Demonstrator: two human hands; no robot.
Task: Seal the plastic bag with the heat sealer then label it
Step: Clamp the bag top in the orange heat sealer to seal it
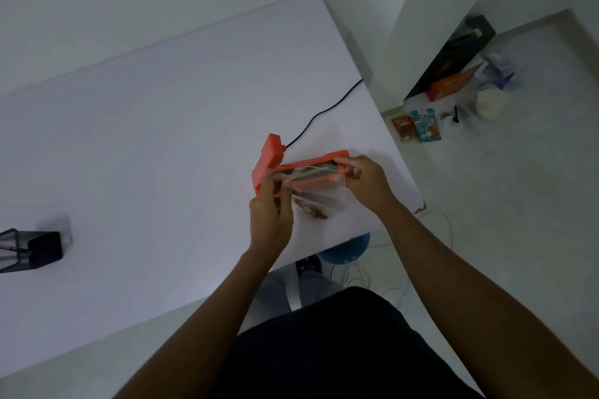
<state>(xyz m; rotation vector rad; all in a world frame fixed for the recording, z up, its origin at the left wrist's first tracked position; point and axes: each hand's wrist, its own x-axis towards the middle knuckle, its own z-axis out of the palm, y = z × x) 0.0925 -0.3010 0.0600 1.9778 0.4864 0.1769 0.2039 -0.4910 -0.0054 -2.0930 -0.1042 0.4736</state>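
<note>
orange sealer [275, 155] sits on white table [146, 139] near its right edge, black cord [324, 112] running off the far side. clear bag [319, 194] lies with its mouth across the sealer's bar, brown contents at the near end. left hand [270, 214] pinches the bag's left edge; right hand [368, 180] pinches its right edge at the sealer's end. black mesh holder [29, 251] stands at far left, well apart.
</note>
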